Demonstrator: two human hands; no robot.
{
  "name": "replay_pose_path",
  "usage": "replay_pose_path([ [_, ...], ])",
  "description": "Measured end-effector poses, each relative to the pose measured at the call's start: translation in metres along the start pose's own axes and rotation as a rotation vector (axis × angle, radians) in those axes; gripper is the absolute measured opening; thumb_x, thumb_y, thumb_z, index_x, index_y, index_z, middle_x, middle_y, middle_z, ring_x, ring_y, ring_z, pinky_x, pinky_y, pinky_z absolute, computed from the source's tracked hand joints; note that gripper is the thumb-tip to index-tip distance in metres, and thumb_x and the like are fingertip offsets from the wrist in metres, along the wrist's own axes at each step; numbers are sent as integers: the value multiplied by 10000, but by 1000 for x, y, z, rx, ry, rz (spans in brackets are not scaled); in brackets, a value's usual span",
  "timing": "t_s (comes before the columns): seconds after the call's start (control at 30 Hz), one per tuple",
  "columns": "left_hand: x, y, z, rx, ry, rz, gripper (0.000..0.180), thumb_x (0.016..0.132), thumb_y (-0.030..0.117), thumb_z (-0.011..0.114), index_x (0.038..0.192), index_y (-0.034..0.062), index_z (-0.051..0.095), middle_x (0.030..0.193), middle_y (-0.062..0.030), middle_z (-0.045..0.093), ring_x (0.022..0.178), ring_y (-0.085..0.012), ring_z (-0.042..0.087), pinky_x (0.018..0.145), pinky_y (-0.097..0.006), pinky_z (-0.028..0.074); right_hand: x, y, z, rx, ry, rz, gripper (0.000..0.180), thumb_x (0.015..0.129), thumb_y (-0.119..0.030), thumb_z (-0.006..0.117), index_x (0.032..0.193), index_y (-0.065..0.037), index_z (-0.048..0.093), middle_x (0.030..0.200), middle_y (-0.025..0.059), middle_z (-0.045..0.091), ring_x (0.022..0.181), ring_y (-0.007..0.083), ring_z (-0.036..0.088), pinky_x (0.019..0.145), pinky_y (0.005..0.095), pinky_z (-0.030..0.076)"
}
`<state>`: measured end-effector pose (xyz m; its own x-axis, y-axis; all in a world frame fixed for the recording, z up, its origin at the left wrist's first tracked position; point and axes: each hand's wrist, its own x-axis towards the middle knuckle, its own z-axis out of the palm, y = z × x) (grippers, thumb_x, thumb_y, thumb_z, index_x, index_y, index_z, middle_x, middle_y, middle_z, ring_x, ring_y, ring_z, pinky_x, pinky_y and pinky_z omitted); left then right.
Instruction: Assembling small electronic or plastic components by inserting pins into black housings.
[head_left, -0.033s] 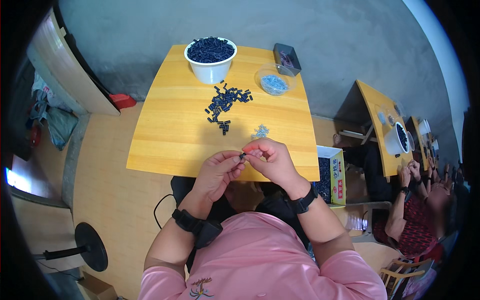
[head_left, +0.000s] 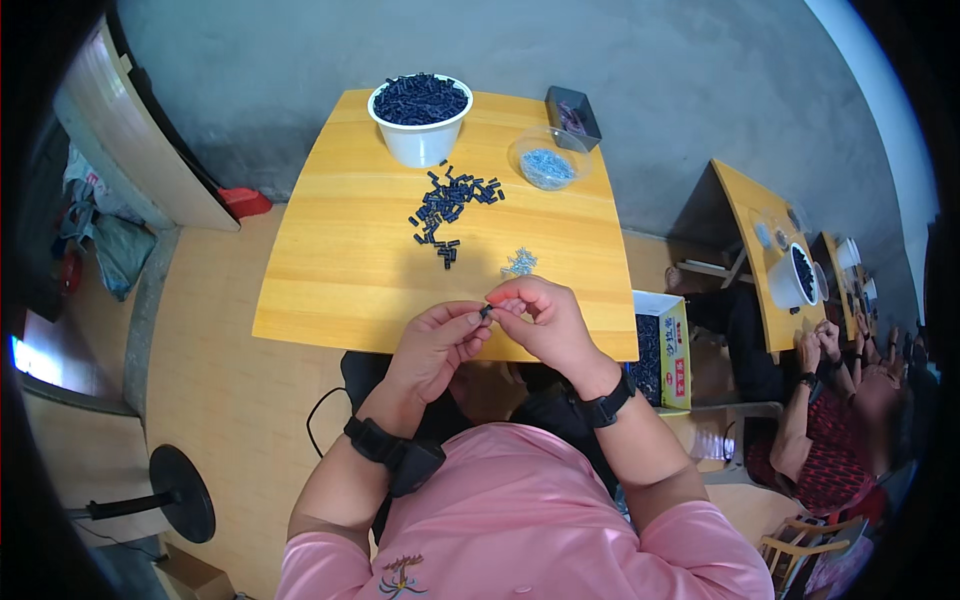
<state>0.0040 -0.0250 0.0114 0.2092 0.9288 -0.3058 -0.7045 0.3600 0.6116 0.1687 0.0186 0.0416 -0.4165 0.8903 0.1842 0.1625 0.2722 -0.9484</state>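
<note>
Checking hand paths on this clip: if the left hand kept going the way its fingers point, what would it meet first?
The left hand points toward the right hand; it would meet those fingers almost at once, at the small dark piece pinched between them.

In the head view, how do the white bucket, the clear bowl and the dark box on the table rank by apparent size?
1. white bucket
2. clear bowl
3. dark box
The bowl and box look close in size, so their order is unsure.

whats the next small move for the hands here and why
Probably press the small dark piece together between the fingertips: the left hand and right hand both pinch it at the near table edge, with loose dark pieces and small metal parts waiting beyond.
</note>
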Motion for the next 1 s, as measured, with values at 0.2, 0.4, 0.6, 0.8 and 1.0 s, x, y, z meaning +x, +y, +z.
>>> replay_pose_path([
  [0.2, 1, -4, 6, 41, -6, -19, 186, 868, 38, 558, 1042, -21, 578, 910, -93, 639, 760, -132, 611, 644, -214, 508, -6, -2, -6, -122, 20, -56, 139, 754, 20, 645, 888, -14, 628, 784, 36, 595, 683, 93, 541, 631, 209, 437],
  [0.4, 5, -7, 0, 24, -28, -30, 188, 865, 45, 569, 1039, -26, 585, 914, -90, 641, 761, -125, 619, 656, -203, 512, -5, -2, -8, -159, -15, -32, 132, 768, 35, 642, 894, -4, 638, 836, 7, 586, 723, 57, 505, 668, 185, 415],
  [0.6, 5, -7, -4, -8, -42, -51, 182, 865, 64, 579, 1028, -14, 598, 911, -79, 644, 767, -112, 619, 668, -205, 515, -3, 3, -6, -162, -1, -41, 128, 766, 20, 638, 890, -11, 634, 778, 50, 604, 636, 91, 531, 601, 204, 433],
  [0.8, 1, -9, 1, 56, -20, 0, 183, 853, 76, 604, 1017, -7, 602, 896, -70, 646, 774, -107, 620, 683, -197, 514, -3, 0, -6, -233, -23, -21, 110, 767, 9, 640, 876, -5, 635, 732, 38, 572, 590, 77, 489, 545, 207, 397],
  [1.0, 3, -11, -5, 69, -34, -14, 170, 846, 76, 616, 998, 1, 603, 881, -69, 649, 773, -108, 620, 660, -200, 513, -4, -4, -7, -272, -48, -69, 112, 766, 10, 637, 877, -5, 637, 727, 38, 569, 588, 81, 490, 541, 209, 396],
])
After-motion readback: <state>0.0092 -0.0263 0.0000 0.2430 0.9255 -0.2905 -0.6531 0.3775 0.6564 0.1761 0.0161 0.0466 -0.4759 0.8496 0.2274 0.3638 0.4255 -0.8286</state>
